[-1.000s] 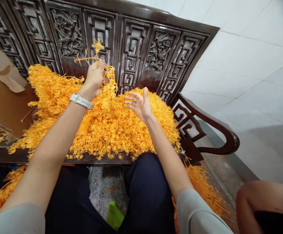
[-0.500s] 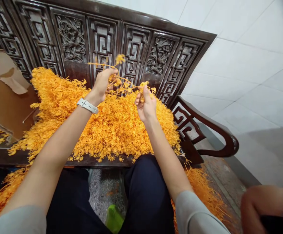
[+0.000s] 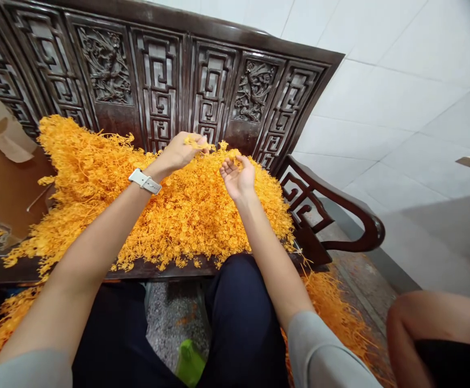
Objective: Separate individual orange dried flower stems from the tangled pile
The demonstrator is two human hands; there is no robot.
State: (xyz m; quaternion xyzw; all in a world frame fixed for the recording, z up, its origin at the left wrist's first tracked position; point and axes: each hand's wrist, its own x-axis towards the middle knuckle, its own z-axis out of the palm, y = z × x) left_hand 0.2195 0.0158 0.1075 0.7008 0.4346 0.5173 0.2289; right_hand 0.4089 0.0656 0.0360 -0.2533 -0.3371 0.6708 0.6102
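The left hand [image 3: 184,150] pinches a yellow sprig [image 3: 194,143] above the bench [image 3: 158,272]; the right hand [image 3: 241,180], nearer the bench's armrest [image 3: 342,196], has fingers [image 3: 227,171] half curled, whether gripping I cannot tell; the yellow heap [image 3: 186,215] lies on the bench

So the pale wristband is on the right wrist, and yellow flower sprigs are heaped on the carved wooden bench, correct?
Not quite: the head view shows the pale wristband on the left wrist. The yellow flower sprigs are heaped on the carved wooden bench.
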